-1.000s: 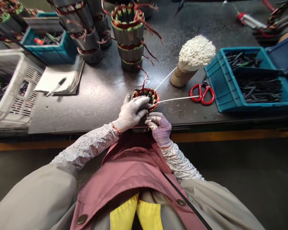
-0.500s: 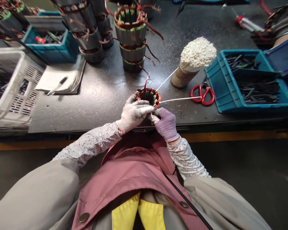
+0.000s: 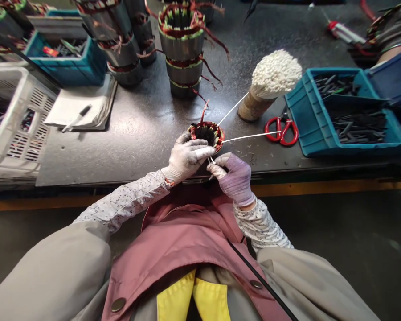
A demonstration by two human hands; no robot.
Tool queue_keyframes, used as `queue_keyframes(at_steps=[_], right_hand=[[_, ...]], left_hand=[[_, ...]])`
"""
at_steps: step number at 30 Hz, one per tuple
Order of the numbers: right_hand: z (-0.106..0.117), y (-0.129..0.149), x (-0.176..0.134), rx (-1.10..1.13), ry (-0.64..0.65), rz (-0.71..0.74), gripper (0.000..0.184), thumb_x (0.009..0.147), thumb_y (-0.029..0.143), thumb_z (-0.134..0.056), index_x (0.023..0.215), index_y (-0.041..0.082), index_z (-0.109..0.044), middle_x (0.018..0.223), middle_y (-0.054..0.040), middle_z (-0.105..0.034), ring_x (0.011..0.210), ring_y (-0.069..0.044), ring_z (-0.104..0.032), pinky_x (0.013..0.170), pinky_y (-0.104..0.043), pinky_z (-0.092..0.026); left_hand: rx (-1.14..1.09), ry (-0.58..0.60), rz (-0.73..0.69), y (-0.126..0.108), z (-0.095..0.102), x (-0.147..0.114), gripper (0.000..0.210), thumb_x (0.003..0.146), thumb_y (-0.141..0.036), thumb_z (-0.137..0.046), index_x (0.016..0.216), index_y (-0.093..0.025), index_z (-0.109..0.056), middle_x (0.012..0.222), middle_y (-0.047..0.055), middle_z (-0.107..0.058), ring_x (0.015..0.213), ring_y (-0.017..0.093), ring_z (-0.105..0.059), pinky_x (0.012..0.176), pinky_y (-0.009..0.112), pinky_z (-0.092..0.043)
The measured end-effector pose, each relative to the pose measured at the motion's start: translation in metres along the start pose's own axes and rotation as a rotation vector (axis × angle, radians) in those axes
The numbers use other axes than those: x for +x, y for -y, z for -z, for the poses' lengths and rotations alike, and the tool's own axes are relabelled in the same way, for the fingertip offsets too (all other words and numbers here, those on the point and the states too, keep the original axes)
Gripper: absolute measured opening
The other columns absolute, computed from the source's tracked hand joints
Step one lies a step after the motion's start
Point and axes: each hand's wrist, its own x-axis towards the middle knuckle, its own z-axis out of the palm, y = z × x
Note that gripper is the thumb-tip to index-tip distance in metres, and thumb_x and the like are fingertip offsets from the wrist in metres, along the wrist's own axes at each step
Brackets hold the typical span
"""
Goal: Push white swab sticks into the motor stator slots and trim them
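Note:
A motor stator (image 3: 220, 133) with red copper windings is at the table's front edge, two white cable ties (image 3: 243, 137) sticking out from its right side. My left hand (image 3: 187, 159), in a whitish glove, is wrapped over its near left side and holds it. In a purple glove, my right hand (image 3: 232, 176) pinches a white cable tie (image 3: 211, 160) just below the stator's near rim. The stator's lower body is hidden by my left hand. Red-handled scissors (image 3: 282, 131) lie to the right, touching the end of one tie.
A bundle of white ties (image 3: 276, 73) stands in a brown holder behind the scissors. Blue bins (image 3: 317, 129) with dark pieces are at the right. Stacked stators (image 3: 182, 49) stand at the back. A notepad with a pen (image 3: 83, 109) and a white basket (image 3: 23, 89) are left. Another person's sleeve (image 3: 396, 31) shows far right.
My right hand has shifted slightly right and away from the stator, and more of the pinched tie shows. My left hand and the stator have stayed in place.

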Motion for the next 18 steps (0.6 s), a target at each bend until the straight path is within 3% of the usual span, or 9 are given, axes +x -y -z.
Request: queue_keyframes(at_steps=[4, 8, 11, 14, 16, 18], right_hand=[[-0.009, -0.009, 0.009, -0.092, 0.083, -0.061, 0.029, 0.088, 0.04, -0.06, 0.069, 0.018, -0.064, 0.069, -0.0028, -0.064, 0.064, -0.014, -0.058, 0.064, -0.025, -0.046], [-0.013, -0.011, 0.013, -0.314, 0.058, 0.051, 0.032, 0.094, 0.04, -0.049, 0.081, 0.016, -0.067, 0.077, -0.0074, -0.066, 0.071, -0.015, -0.059, 0.065, -0.025, -0.043], [0.007, 0.003, 0.004, -0.414, 0.112, 0.214, 0.033, 0.095, 0.035, -0.045, 0.075, 0.017, -0.065, 0.07, -0.0068, -0.064, 0.062, -0.015, -0.055, 0.058, -0.026, -0.039], [0.034, 0.019, -0.005, -0.232, 0.178, 0.289, 0.025, 0.087, 0.033, -0.054, 0.068, 0.019, -0.062, 0.064, -0.0035, -0.063, 0.055, -0.013, -0.053, 0.052, -0.025, -0.038], [0.036, 0.027, 0.003, -0.034, 0.102, 0.149, 0.024, 0.086, 0.033, -0.056, 0.066, 0.019, -0.061, 0.066, -0.0017, -0.063, 0.059, -0.011, -0.055, 0.051, -0.021, -0.041], [0.018, 0.031, 0.029, 0.17, -0.025, -0.072, 0.033, 0.091, 0.035, -0.044, 0.062, 0.021, -0.051, 0.063, 0.0019, -0.058, 0.055, -0.007, -0.051, 0.047, -0.017, -0.043]], left_hand=[[0.013, 0.012, -0.007, 0.001, 0.0, -0.001, 0.027, 0.096, -0.031, -0.048, 0.102, -0.031, -0.074, 0.099, 0.0, -0.077, 0.104, 0.017, -0.07, 0.103, 0.044, -0.038], [0.014, 0.033, -0.011, 0.001, 0.001, 0.0, 0.025, 0.095, -0.03, -0.05, 0.102, -0.03, -0.074, 0.098, 0.0, -0.078, 0.102, 0.018, -0.07, 0.103, 0.043, -0.04], [-0.005, 0.014, 0.008, 0.0, 0.003, 0.002, 0.023, 0.094, -0.032, -0.053, 0.102, -0.027, -0.074, 0.098, 0.001, -0.077, 0.1, 0.017, -0.071, 0.103, 0.041, -0.042], [-0.047, 0.04, 0.027, 0.001, 0.01, 0.003, 0.025, 0.096, -0.034, -0.054, 0.11, -0.026, -0.072, 0.104, 0.003, -0.076, 0.102, 0.016, -0.07, 0.106, 0.04, -0.042], [-0.043, 0.109, 0.004, 0.004, 0.016, 0.002, 0.026, 0.096, -0.036, -0.054, 0.112, -0.027, -0.072, 0.118, 0.004, -0.072, 0.11, 0.017, -0.067, 0.106, 0.039, -0.044], [0.016, 0.194, -0.036, 0.006, 0.022, 0.002, 0.026, 0.096, -0.036, -0.053, 0.108, -0.028, -0.073, 0.126, 0.003, -0.068, 0.114, 0.02, -0.064, 0.105, 0.04, -0.046]])
